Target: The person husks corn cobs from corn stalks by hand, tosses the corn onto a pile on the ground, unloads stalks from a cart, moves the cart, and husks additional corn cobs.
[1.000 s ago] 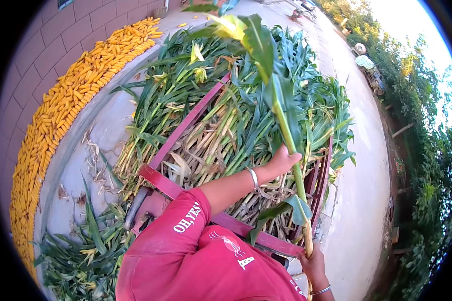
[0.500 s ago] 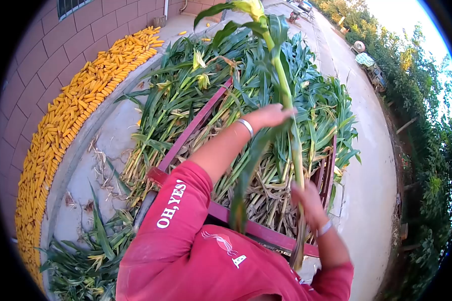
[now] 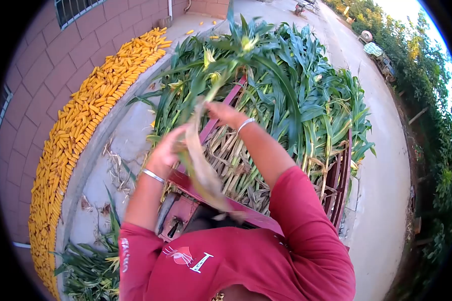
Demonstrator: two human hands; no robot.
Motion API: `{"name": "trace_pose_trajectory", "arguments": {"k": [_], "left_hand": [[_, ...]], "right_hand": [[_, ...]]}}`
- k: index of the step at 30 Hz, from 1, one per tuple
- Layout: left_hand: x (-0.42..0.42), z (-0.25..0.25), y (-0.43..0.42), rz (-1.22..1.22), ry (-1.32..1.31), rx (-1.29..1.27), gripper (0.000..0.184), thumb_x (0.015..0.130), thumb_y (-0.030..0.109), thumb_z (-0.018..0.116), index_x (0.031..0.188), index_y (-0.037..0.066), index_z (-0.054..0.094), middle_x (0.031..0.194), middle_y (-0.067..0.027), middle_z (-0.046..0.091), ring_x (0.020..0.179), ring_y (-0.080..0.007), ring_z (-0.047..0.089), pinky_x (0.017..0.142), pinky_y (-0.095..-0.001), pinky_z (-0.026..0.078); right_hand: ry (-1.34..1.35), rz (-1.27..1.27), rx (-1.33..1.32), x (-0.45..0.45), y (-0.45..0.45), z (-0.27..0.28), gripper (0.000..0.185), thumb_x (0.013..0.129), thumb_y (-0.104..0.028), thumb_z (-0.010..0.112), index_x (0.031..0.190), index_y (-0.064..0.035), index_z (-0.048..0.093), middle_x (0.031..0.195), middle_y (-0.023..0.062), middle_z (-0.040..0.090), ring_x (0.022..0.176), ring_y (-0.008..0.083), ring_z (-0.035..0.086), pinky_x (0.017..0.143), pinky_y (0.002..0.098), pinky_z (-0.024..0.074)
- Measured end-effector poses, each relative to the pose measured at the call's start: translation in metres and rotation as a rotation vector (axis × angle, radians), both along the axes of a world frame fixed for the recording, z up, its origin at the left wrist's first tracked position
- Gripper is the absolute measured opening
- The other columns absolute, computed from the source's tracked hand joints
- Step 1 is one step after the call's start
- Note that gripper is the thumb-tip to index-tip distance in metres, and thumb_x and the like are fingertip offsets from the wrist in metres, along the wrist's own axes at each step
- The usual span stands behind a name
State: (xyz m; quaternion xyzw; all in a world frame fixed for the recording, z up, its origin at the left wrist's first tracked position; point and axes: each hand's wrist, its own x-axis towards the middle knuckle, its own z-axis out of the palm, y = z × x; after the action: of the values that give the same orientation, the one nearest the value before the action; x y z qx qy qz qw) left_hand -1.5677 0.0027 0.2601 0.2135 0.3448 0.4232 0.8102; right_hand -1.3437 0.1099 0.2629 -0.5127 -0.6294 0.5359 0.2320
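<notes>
A corn stalk (image 3: 217, 89) slants across in front of me, blurred by motion, its leafy top pointing up and away. My right hand (image 3: 225, 115) grips it below the top. My left hand (image 3: 168, 146) is lower down, with its fingers around the stalk on the left side. A dry, pale leaf (image 3: 206, 175) hangs from the lower stalk toward my chest and covers part of my left fingers. Under both hands lies a thick pile of green corn stalks (image 3: 286, 75), on a cart with a red metal frame (image 3: 228, 95).
Yellow corn cobs (image 3: 80, 120) are heaped along the brick wall (image 3: 50, 55) at left. More leafy stalks (image 3: 93, 266) lie on the ground at lower left. A red rail (image 3: 342, 175) edges the cart at right, beside a concrete road (image 3: 381, 190) and trees (image 3: 432, 125).
The stalk has swung from the right to the left over the pile. Both hands moved left with it; my right hand is now the upper one and my left the lower.
</notes>
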Motion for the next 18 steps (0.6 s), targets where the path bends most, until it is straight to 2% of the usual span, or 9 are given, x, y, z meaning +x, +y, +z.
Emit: {"name": "trace_pose_trajectory", "arguments": {"k": [3,4,6,8,9,11,13,15,18], "left_hand": [[-0.118,-0.048,0.017,0.115,0.453,0.003,0.027,0.087,0.022,0.064,0.107,0.004,0.059,0.081,-0.0032,0.063,0.063,-0.0087,0.055,0.057,-0.0219,0.047],[-0.178,-0.105,0.029,0.060,0.550,0.157,0.028,0.086,0.022,0.063,0.105,0.000,0.060,0.088,-0.0089,0.066,0.070,-0.0144,0.061,0.063,-0.0283,0.050],[-0.288,-0.219,0.022,-0.105,1.559,0.334,0.028,0.085,0.021,0.059,0.102,-0.001,0.062,0.093,-0.0146,0.067,0.080,-0.0210,0.064,0.071,-0.0358,0.051],[-0.298,-0.224,-0.036,0.112,2.106,-0.002,0.030,0.082,0.020,0.058,0.102,-0.002,0.062,0.094,-0.0182,0.067,0.086,-0.0255,0.065,0.078,-0.0404,0.049],[-0.305,-0.248,-0.049,0.098,2.105,-0.006,0.030,0.082,0.020,0.058,0.102,-0.002,0.062,0.094,-0.0182,0.067,0.086,-0.0255,0.065,0.078,-0.0404,0.049],[-0.323,-0.305,-0.075,0.209,1.359,-0.075,0.032,0.083,0.029,0.057,0.105,0.006,0.063,0.079,-0.0049,0.062,0.073,-0.0141,0.060,0.061,-0.0286,0.045],[-0.253,-0.268,-0.113,0.416,0.917,-0.270,0.023,0.086,0.016,0.054,0.103,0.003,0.062,0.081,-0.0101,0.065,0.061,-0.0139,0.057,0.051,-0.0266,0.044],[-0.226,-0.290,-0.138,0.303,0.797,-0.206,0.022,0.089,0.023,0.054,0.105,0.011,0.062,0.086,0.0001,0.063,0.071,-0.0101,0.061,0.053,-0.0229,0.044],[-0.149,-0.257,-0.155,0.420,0.714,-0.264,0.020,0.092,0.024,0.054,0.105,0.011,0.060,0.093,-0.0006,0.063,0.080,-0.0091,0.061,0.065,-0.0223,0.047]], "right_hand": [[0.155,0.086,0.004,-0.018,-0.064,-0.006,0.061,0.092,-0.056,0.043,0.108,0.0012,0.058,0.092,0.0107,0.063,0.081,0.0213,0.057,0.072,0.0376,0.0482],[0.157,0.120,-0.003,-0.013,-0.082,-0.015,0.058,0.092,-0.054,0.045,0.106,0.0002,0.059,0.089,0.0098,0.063,0.078,0.0207,0.057,0.072,0.0360,0.0478],[-0.018,0.295,0.062,0.017,-0.105,-0.051,0.046,0.093,-0.045,0.050,0.102,-0.0012,0.060,0.086,0.0100,0.064,0.078,0.0198,0.060,0.072,0.0348,0.0479],[-0.127,0.319,0.197,0.055,-0.135,-0.068,0.034,0.093,-0.034,0.053,0.100,-0.0014,0.060,0.086,0.0114,0.063,0.080,0.0206,0.061,0.072,0.0350,0.0479],[-0.142,0.251,0.212,0.078,-0.151,-0.080,0.033,0.092,-0.032,0.054,0.098,-0.0007,0.059,0.085,0.0128,0.063,0.079,0.0228,0.061,0.072,0.0359,0.0477],[-0.247,0.140,0.186,0.120,-0.187,-0.090,0.032,0.092,-0.030,0.055,0.099,0.0002,0.060,0.087,0.0154,0.063,0.080,0.0281,0.061,0.073,0.0379,0.0475],[-0.415,0.088,0.103,0.151,-0.223,-0.086,0.035,0.091,-0.032,0.056,0.103,0.0006,0.061,0.091,0.0179,0.064,0.084,0.0329,0.061,0.076,0.0393,0.0475],[-0.484,0.104,0.051,0.156,-0.249,-0.086,0.037,0.091,-0.033,0.056,0.106,0.0009,0.061,0.092,0.0190,0.064,0.087,0.0347,0.062,0.078,0.0397,0.0477],[-0.372,-0.007,-0.049,0.148,-0.286,-0.083,0.044,0.091,-0.035,0.057,0.116,0.0004,0.057,0.106,0.0217,0.062,0.098,0.0348,0.060,0.085,0.0382,0.0473]]}}
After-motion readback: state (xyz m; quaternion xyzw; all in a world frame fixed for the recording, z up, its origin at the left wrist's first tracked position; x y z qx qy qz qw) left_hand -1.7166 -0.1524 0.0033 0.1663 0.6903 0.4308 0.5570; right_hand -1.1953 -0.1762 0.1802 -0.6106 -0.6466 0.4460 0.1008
